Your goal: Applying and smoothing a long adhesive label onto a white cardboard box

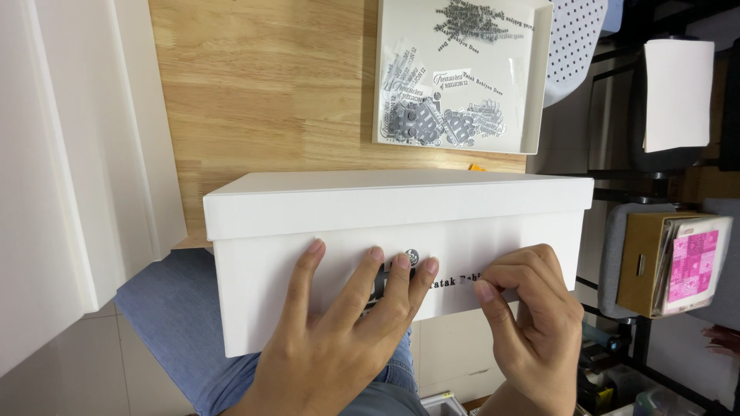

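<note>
A white lidded cardboard box rests at the near edge of a wooden table, its front side tilted toward me over my lap. My left hand lies flat on the box's front face, fingers spread, covering part of a black printed sticker. My right hand pinches the right end of that sticker's clear film between thumb and fingers, against the box face.
An open white tray at the back right of the table holds several clear stickers with grey and black print. A white panel stands at the left. Chairs with a cardboard box and pink-printed sheets stand at the right.
</note>
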